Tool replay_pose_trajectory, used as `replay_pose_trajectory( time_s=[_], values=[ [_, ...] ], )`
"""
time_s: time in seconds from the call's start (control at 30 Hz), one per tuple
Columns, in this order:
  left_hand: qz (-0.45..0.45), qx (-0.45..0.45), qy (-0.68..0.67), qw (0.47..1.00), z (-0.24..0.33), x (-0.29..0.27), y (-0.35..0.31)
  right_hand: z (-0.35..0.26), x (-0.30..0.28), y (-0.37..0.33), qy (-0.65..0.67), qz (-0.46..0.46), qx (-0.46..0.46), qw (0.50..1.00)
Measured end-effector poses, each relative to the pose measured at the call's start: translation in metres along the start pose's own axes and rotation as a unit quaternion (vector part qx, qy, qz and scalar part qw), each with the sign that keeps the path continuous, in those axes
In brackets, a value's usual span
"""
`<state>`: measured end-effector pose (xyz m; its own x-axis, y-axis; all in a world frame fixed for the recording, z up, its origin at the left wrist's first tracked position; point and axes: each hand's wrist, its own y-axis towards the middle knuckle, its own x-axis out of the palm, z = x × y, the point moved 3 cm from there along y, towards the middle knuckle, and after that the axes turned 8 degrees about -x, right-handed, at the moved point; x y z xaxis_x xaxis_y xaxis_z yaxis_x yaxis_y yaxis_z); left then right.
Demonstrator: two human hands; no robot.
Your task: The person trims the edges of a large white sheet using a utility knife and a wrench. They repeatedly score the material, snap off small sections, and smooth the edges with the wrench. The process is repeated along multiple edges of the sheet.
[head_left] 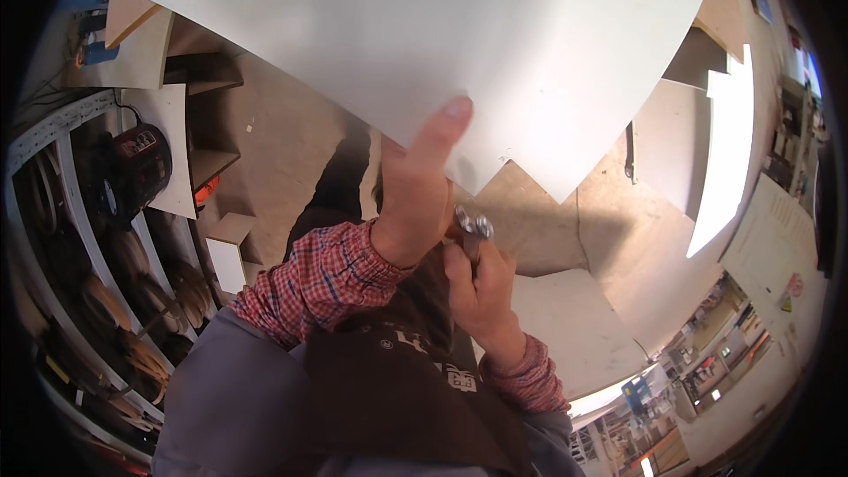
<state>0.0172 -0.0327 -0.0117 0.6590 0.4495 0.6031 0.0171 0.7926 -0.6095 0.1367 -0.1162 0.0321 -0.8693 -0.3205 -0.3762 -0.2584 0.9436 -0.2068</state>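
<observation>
A large white panel (380, 35) with a notch cut into its near edge fills the upper part of the head view. My left hand (415, 190) grips the panel's near edge, the thumb lying on its white face and the other fingers hidden beneath. Close below the notch, my right hand (484, 291) is closed round a small hand tool (474, 224) with a shiny, rounded metal head. Its exact kind does not show, and the fingers cover most of its handle. The tool's head is beside my left hand, below the panel's edge.
On the left, a metal rack (66, 155) holds several coiled rolls of edge strip (106, 300), with a dark drum-shaped machine (137, 172) beside it. A small white-fronted box (228, 265) sits on the floor. A pale board (574, 322) lies at right, near cluttered shelves (733, 336).
</observation>
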Motion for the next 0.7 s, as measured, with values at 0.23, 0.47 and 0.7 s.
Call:
replay_pose_trajectory(
  time_s=[0.23, 0.47, 0.7],
  values=[
    [-0.173, -0.103, 0.334, 0.921, -0.037, -0.042, -0.067, 0.024, -0.007, -0.045, 0.007, 0.161, -0.054, 0.985],
    [-0.144, 0.518, 0.663, 0.520, 0.136, 0.003, -0.042, 0.047, -0.052, -0.020, 0.138, 0.284, -0.015, 0.949],
    [-0.146, 0.464, 0.832, 0.266, 0.192, 0.078, 0.084, 0.039, -0.071, 0.018, 0.169, 0.355, -0.057, 0.918]
  ],
)
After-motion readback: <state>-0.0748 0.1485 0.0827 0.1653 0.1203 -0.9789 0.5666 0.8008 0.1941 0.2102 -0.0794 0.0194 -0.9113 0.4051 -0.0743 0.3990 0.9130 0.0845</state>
